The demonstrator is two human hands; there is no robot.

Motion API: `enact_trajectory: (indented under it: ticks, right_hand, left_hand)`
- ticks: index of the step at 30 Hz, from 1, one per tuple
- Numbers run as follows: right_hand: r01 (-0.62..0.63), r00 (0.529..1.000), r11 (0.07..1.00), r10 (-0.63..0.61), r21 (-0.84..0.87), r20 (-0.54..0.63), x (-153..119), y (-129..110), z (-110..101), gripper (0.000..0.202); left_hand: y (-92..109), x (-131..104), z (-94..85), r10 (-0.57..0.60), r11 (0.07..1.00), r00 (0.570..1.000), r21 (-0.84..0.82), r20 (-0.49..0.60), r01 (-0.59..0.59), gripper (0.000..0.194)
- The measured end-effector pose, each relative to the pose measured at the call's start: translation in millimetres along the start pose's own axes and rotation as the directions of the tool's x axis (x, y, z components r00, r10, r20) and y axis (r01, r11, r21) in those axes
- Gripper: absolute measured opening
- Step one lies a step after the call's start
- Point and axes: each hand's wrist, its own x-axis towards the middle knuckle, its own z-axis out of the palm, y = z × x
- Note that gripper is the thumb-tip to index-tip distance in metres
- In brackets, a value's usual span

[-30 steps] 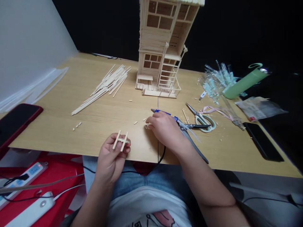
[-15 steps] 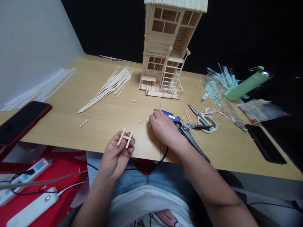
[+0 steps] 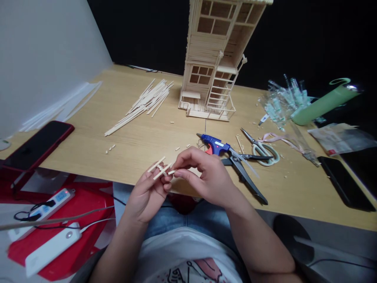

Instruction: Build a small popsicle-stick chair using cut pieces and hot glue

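My left hand [image 3: 150, 196] is closed on a small wooden frame [image 3: 162, 171] made of two parallel sticks joined by short pieces. Between the thumb and forefinger of my right hand [image 3: 203, 173] is a short wooden piece [image 3: 171, 172], close beside the frame; whether they touch I cannot tell. A blue glue gun [image 3: 216, 144] lies on the table just beyond my right hand, its nozzle pointing left. Black-handled cutters [image 3: 244, 175] lie to the right of it. Farther back stands a tall wooden stick house [image 3: 203, 49] with a ladder and railing.
Loose sticks [image 3: 153, 96] lie left of the house. Scissors [image 3: 265, 151], a green bottle [image 3: 325, 102], plastic packets [image 3: 287, 98] and a black phone [image 3: 344, 182] are at the right. A red-cased phone [image 3: 38, 143] lies at the left, above power strips [image 3: 55, 206] on a red stool [image 3: 91, 212].
My right hand has moved from beside the glue gun to the wooden frame, now pinching a short piece. The frame has tilted in my left hand. The view has shifted slightly.
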Motion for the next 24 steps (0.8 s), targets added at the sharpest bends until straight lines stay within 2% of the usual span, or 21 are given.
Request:
enact_trajectory:
  ticks: [6,17,24]
  right_hand:
    - [0.006,1.0,0.999,-0.007,-0.045,-0.03,0.5,-0.6,-3.3,0.022]
    - [0.065,0.998,0.99,-0.067,-0.126,-0.006,2.0,0.2,-10.6,0.021]
    - [0.023,1.0,0.995,-0.024,-0.096,-0.009,2.6,-0.6,-12.9,0.024]
  left_hand:
    - [-0.6,2.2,0.9,-0.024,1.0,1.0,-0.005,0.006,0.024,0.026]
    - [-2.0,2.7,1.9,-0.058,0.998,0.998,0.018,0.01,0.058,0.024]
    - [-2.7,2.7,2.0,-0.056,0.998,0.998,0.028,0.008,0.055,0.022]
